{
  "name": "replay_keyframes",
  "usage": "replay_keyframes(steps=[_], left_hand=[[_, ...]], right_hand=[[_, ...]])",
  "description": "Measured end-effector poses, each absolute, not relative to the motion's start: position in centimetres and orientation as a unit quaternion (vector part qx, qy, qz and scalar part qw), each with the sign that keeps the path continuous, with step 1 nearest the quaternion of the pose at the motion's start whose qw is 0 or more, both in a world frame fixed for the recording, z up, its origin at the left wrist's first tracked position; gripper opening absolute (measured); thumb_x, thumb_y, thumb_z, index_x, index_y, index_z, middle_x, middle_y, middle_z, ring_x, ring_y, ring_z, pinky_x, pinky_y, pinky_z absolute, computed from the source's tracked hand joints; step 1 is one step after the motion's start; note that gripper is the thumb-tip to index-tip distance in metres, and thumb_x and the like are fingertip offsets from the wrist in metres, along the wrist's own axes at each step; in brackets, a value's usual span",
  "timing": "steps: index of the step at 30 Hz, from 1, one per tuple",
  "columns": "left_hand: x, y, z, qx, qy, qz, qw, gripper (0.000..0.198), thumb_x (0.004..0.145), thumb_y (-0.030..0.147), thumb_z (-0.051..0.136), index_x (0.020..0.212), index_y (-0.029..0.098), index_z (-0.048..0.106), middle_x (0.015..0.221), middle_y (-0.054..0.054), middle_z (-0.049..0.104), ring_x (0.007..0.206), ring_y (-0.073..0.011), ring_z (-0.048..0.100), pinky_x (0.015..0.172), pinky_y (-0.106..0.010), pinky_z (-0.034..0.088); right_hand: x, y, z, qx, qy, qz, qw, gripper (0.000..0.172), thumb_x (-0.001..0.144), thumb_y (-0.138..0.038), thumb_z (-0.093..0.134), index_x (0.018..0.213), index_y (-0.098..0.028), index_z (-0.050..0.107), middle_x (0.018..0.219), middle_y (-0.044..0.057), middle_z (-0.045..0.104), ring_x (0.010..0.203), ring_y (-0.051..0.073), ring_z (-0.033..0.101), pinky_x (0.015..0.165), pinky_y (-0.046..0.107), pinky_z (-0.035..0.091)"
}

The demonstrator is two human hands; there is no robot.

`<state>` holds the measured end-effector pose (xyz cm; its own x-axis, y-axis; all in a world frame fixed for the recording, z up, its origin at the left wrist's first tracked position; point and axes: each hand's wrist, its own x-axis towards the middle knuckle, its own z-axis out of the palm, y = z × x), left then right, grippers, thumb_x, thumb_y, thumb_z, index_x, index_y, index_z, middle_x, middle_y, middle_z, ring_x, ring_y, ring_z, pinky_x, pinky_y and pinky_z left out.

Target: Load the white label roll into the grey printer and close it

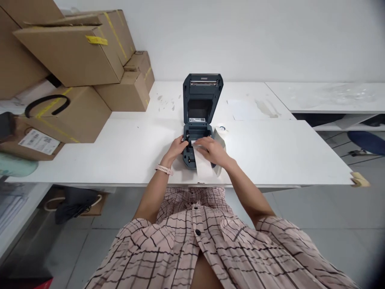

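I see my left hand (177, 147) gripping the open label printer (199, 105) on its left side. My right hand (212, 151) lies flat on the label strip (203, 169), which runs lengthwise from the printer toward the white table's (270, 152) near edge.

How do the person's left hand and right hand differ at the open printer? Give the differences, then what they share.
The left hand touches the left side of the printer; the right hand lies over the white paper strip at its front. The left wrist wears a pink band; the right wrist is bare. Both hands are bare and meet at the printer's open base.
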<state>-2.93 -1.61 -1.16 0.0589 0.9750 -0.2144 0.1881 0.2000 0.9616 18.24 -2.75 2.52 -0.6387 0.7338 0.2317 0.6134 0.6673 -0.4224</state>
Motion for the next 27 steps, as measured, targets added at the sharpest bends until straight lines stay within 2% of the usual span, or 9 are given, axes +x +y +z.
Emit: replay_keyframes(steps=[2,5,7,10,16,21,24,26,27], left_hand=[[-2.7,-1.8,-1.3,0.489,0.581,0.389,0.522,0.040,0.079,0.027,0.062,0.118,0.018,0.067,0.064,0.004,0.055,0.053,-0.0114,0.046,0.053,-0.024,0.036],[-2.4,-2.0,-1.6,0.462,0.585,0.415,0.522,0.047,0.078,0.033,0.066,0.123,0.018,0.068,0.090,-0.005,0.074,0.073,-0.0170,0.063,0.064,-0.026,0.048],[-2.3,-2.0,-1.7,0.460,0.576,0.428,0.523,0.052,0.077,0.037,0.069,0.125,0.017,0.067,0.111,-0.010,0.077,0.090,-0.0211,0.069,0.073,-0.027,0.052],[-2.4,-2.1,-1.8,0.470,0.565,0.434,0.521,0.056,0.077,0.039,0.071,0.127,0.016,0.067,0.126,-0.012,0.074,0.102,-0.0240,0.070,0.080,-0.028,0.054],[-2.3,-2.4,-1.6,0.463,0.560,0.442,0.526,0.057,0.078,0.042,0.074,0.127,0.016,0.068,0.127,-0.013,0.075,0.104,-0.0247,0.071,0.081,-0.030,0.055],[-2.3,-2.6,-1.4,0.458,0.559,0.441,0.532,0.054,0.078,0.046,0.076,0.123,0.016,0.070,0.122,-0.012,0.076,0.099,-0.0231,0.071,0.080,-0.030,0.054],[-2.3,-2.8,-1.1,0.458,0.559,0.436,0.537,0.056,0.078,0.048,0.077,0.124,0.017,0.069,0.121,-0.013,0.076,0.098,-0.0236,0.071,0.078,-0.031,0.054],[-2.3,-2.9,-0.9,0.457,0.556,0.435,0.541,0.058,0.078,0.049,0.077,0.126,0.017,0.068,0.124,-0.014,0.075,0.101,-0.0251,0.072,0.080,-0.032,0.055],[-2.3,-3.0,-0.8,0.456,0.556,0.435,0.543,0.059,0.078,0.050,0.078,0.126,0.018,0.068,0.125,-0.014,0.075,0.103,-0.0260,0.072,0.081,-0.033,0.056]], right_hand=[[18.9,-5.4,1.7,-0.376,-0.882,0.153,0.238,0.036,0.105,-0.031,0.044,0.124,-0.020,0.073,0.130,0.013,0.073,0.118,0.032,0.067,0.102,0.054,0.055],[19.3,-9.1,0.3,-0.388,-0.865,0.146,0.284,0.038,0.107,-0.034,0.043,0.127,-0.024,0.073,0.135,0.012,0.072,0.127,0.032,0.066,0.108,0.058,0.055],[19.3,-10.7,-0.4,-0.398,-0.859,0.134,0.294,0.037,0.107,-0.035,0.046,0.133,-0.026,0.070,0.142,0.011,0.069,0.136,0.031,0.062,0.114,0.059,0.052],[19.0,-11.7,-0.9,-0.404,-0.857,0.118,0.296,0.038,0.107,-0.035,0.047,0.137,-0.024,0.067,0.146,0.012,0.066,0.140,0.031,0.060,0.118,0.059,0.049],[18.7,-11.6,-0.5,-0.413,-0.858,0.109,0.284,0.038,0.106,-0.036,0.050,0.138,-0.027,0.066,0.145,0.011,0.066,0.138,0.032,0.061,0.116,0.062,0.049],[18.2,-12.0,-0.4,-0.412,-0.863,0.104,0.272,0.040,0.107,-0.038,0.046,0.135,-0.019,0.067,0.147,0.016,0.064,0.137,0.034,0.061,0.113,0.058,0.053],[18.1,-12.3,-0.4,-0.415,-0.866,0.095,0.261,0.040,0.106,-0.039,0.049,0.138,-0.020,0.065,0.150,0.017,0.062,0.139,0.035,0.059,0.110,0.057,0.055],[18.4,-12.5,-0.4,-0.409,-0.877,0.090,0.237,0.048,0.103,-0.044,0.057,0.146,-0.023,0.058,0.156,0.016,0.056,0.143,0.036,0.055,0.111,0.059,0.054],[18.6,-12.5,-0.3,-0.399,-0.886,0.088,0.219,0.059,0.099,-0.047,0.064,0.151,-0.023,0.052,0.160,0.017,0.051,0.147,0.037,0.050,0.113,0.060,0.053]])
